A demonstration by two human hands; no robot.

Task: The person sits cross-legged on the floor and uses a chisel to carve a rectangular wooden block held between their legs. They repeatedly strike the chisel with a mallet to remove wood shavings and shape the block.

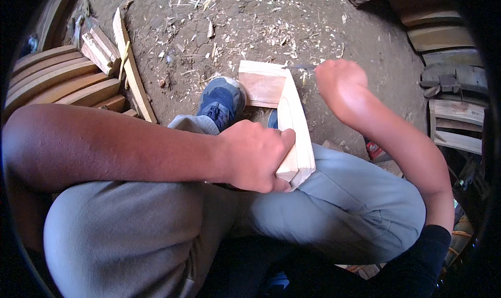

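My left hand (254, 157) is closed round the near end of a pale wooden piece (296, 125), which slants away from me with flat cut faces. Its near end lies against my right thigh. At its far end is a squarish wooden block (263, 86); whether the two are joined I cannot tell. My right hand (342, 81) is a fist to the right of that far end, with a thin dark metal blade (301, 66) sticking out to the left. The blade's tip reaches the top edge of the wood. My fist hides the handle.
Wood shavings (209, 29) litter the earth floor. Stacked boards (57, 78) and a long pale strip (133, 68) lie on the left. More wooden pieces (456, 112) are piled on the right. My blue shoe (223, 102) is beside the block.
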